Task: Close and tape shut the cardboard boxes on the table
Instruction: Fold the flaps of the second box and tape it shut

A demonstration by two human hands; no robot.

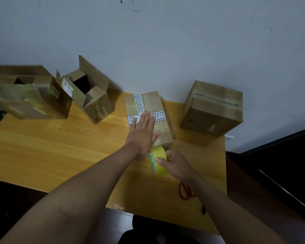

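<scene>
- The left hand (142,132) is lying flat, fingers straight and together, pressing down on the top of the flat cardboard box (158,110) in the middle of the wooden table (51,147).
- This box is lying closed, carrying white printed tape strips (138,103) with black-striped edges crossing its top.
- The right hand (176,164) is gripping the yellow tape roll (158,160), thumb curled over the roll's outer face and fingers wrapped behind it; the roll is sitting at the box's near end, just below the left palm.
- A closed taped box (213,110) is standing to the right, near the wall, apart from the flat box.
- An open box (93,95) with raised flaps is standing to the left, and a larger open box (28,99), wrapped in glossy tape, is sitting at the far left edge.
- Red-handled scissors (186,191) are lying on the table, partly hidden by the right forearm.
</scene>
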